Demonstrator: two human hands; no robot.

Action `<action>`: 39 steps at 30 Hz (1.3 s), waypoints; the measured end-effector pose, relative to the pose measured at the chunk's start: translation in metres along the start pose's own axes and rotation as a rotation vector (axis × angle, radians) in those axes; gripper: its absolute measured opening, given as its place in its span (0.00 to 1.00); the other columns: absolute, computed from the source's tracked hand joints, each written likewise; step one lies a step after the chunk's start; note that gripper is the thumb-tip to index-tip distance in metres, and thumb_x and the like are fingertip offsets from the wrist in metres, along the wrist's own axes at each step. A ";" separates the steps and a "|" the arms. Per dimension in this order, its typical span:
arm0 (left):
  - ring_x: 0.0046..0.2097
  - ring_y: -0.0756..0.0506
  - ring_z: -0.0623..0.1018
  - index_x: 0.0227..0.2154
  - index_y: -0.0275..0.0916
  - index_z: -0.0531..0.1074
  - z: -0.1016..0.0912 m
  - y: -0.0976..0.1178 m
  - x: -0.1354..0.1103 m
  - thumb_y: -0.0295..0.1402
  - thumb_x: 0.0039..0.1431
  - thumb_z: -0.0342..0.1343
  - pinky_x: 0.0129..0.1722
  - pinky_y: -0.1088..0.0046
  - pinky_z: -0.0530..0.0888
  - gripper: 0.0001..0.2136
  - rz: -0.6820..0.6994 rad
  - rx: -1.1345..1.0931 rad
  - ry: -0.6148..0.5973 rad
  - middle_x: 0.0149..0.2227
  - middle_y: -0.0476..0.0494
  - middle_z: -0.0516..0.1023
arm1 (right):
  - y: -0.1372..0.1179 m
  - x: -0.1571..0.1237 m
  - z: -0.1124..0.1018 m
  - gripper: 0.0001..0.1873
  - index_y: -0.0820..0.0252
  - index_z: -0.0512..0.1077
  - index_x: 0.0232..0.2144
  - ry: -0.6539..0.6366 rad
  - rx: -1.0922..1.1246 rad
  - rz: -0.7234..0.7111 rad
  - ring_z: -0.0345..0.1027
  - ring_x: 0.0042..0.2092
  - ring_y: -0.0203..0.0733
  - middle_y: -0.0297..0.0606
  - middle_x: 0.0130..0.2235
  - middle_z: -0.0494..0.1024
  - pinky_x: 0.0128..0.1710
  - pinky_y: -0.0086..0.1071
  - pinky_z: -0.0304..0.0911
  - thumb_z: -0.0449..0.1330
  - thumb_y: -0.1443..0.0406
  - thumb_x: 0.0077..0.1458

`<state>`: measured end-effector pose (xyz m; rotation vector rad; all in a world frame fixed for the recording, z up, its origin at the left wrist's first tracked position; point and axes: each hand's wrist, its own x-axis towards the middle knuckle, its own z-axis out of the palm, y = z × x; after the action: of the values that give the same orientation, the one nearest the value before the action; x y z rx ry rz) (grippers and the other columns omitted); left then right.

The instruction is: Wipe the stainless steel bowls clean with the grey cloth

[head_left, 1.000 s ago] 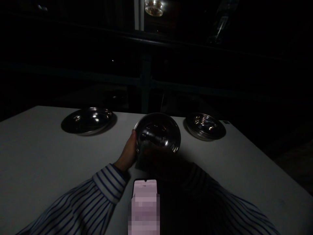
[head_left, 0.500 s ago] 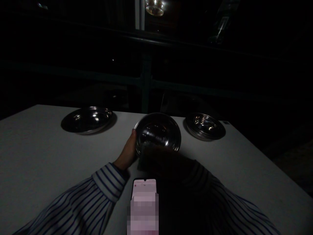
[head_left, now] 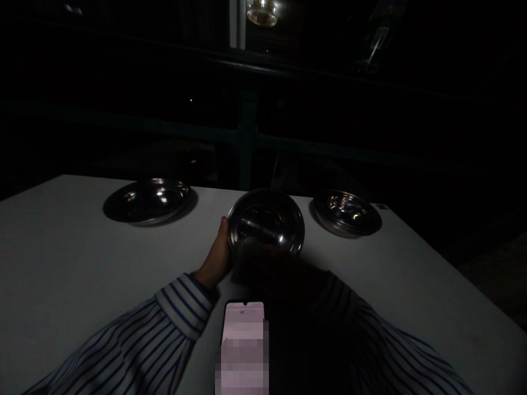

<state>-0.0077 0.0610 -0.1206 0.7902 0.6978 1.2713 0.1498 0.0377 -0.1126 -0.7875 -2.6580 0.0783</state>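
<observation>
Left hand (head_left: 214, 259) clasps the bowl (head_left: 267, 216) by its left rim. Right hand (head_left: 282, 269), in deep shadow, overlaps the near edge; its grip cannot be determined.

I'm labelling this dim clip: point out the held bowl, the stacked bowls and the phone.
Held bowl (head_left: 265, 216), head view: side facing the camera.
Stacked bowls (head_left: 346, 211), head view: top bowl's inside.
Phone (head_left: 244, 323), head view: lit screen.
</observation>
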 end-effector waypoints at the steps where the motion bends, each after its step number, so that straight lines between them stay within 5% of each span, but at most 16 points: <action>1: 0.50 0.38 0.72 0.41 0.37 0.74 0.000 0.000 0.000 0.55 0.52 0.45 0.53 0.60 0.64 0.28 -0.018 0.003 0.002 0.37 0.41 0.80 | -0.004 0.001 0.004 0.18 0.62 0.64 0.50 0.040 -0.012 0.017 0.64 0.51 0.45 0.47 0.51 0.69 0.49 0.39 0.63 0.53 0.66 0.56; 4: 0.50 0.38 0.73 0.40 0.37 0.74 -0.001 0.000 -0.001 0.56 0.52 0.44 0.53 0.58 0.65 0.28 -0.044 0.013 0.004 0.38 0.41 0.80 | -0.014 0.004 0.009 0.15 0.63 0.67 0.47 0.065 -0.030 0.109 0.63 0.52 0.45 0.48 0.50 0.70 0.50 0.41 0.61 0.49 0.70 0.58; 12: 0.52 0.38 0.71 0.39 0.38 0.74 -0.008 -0.007 0.004 0.56 0.50 0.47 0.55 0.58 0.62 0.27 0.097 0.049 0.070 0.39 0.41 0.79 | -0.004 -0.001 -0.031 0.08 0.60 0.73 0.33 -0.244 -0.066 0.167 0.71 0.36 0.43 0.40 0.35 0.77 0.36 0.38 0.67 0.54 0.65 0.54; 19: 0.51 0.38 0.72 0.39 0.38 0.74 -0.002 -0.003 0.000 0.56 0.51 0.46 0.54 0.58 0.63 0.27 0.065 0.054 0.085 0.38 0.42 0.80 | -0.015 0.009 -0.012 0.12 0.62 0.70 0.42 -0.144 -0.033 0.116 0.62 0.52 0.45 0.46 0.48 0.71 0.50 0.40 0.61 0.52 0.68 0.55; 25: 0.51 0.37 0.72 0.38 0.38 0.74 -0.008 -0.007 0.004 0.55 0.50 0.47 0.53 0.58 0.63 0.26 0.087 0.052 0.100 0.38 0.41 0.80 | -0.007 0.000 -0.039 0.08 0.59 0.73 0.32 -0.333 -0.060 0.237 0.70 0.35 0.42 0.39 0.36 0.77 0.36 0.36 0.66 0.55 0.64 0.52; 32: 0.52 0.38 0.71 0.40 0.39 0.74 -0.006 -0.005 0.002 0.56 0.51 0.45 0.54 0.59 0.63 0.27 0.074 0.057 0.060 0.38 0.42 0.80 | -0.012 0.008 -0.010 0.13 0.63 0.70 0.42 -0.043 0.042 0.046 0.65 0.49 0.43 0.46 0.46 0.73 0.48 0.38 0.61 0.53 0.67 0.55; 39: 0.52 0.38 0.71 0.41 0.39 0.74 -0.009 -0.004 0.004 0.55 0.52 0.45 0.54 0.60 0.63 0.27 0.108 0.097 0.071 0.41 0.42 0.79 | -0.006 -0.001 -0.043 0.09 0.61 0.73 0.32 -0.370 -0.104 0.227 0.70 0.35 0.44 0.41 0.35 0.76 0.35 0.38 0.66 0.55 0.63 0.52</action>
<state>-0.0123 0.0659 -0.1294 0.8753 0.7876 1.3765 0.1627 0.0304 -0.0721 -1.2108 -2.9198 0.1592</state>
